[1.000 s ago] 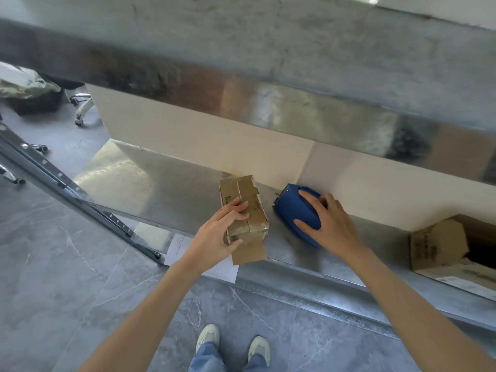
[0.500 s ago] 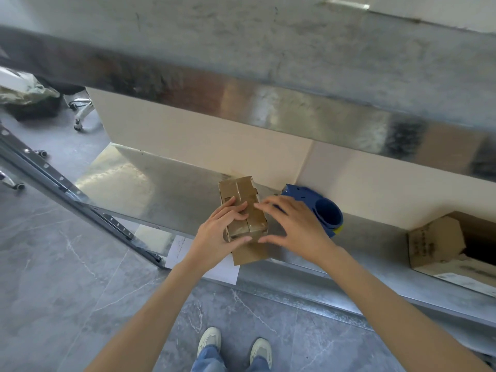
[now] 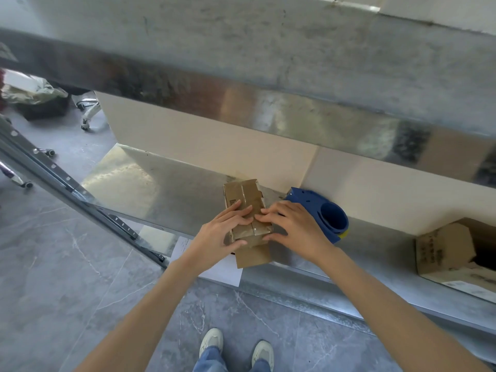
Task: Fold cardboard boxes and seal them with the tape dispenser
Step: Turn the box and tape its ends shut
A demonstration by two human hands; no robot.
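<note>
A small brown cardboard box (image 3: 243, 194) stands on the lower metal shelf (image 3: 161, 194), with clear tape along its top seam. One loose flap (image 3: 253, 255) hangs over the shelf's front edge. My left hand (image 3: 217, 237) grips the near left part of the box, fingers on top and thumb against the front face. My right hand (image 3: 298, 229) lies on the right side, its straight fingers pressing on the taped top. The blue tape dispenser (image 3: 330, 216) lies on the shelf just right of the box, partly hidden behind my right hand, and neither hand holds it.
A larger open cardboard box (image 3: 451, 251) sits on the shelf at the far right. An upper metal shelf (image 3: 268, 76) overhangs the work spot. A white paper sheet (image 3: 222, 269) lies below the shelf edge. A slanted metal rail (image 3: 80, 194) crosses at the left.
My right hand let go of the tape dispenser, which now lies on the shelf, and moved left onto the box top. My left hand stayed on the box.
</note>
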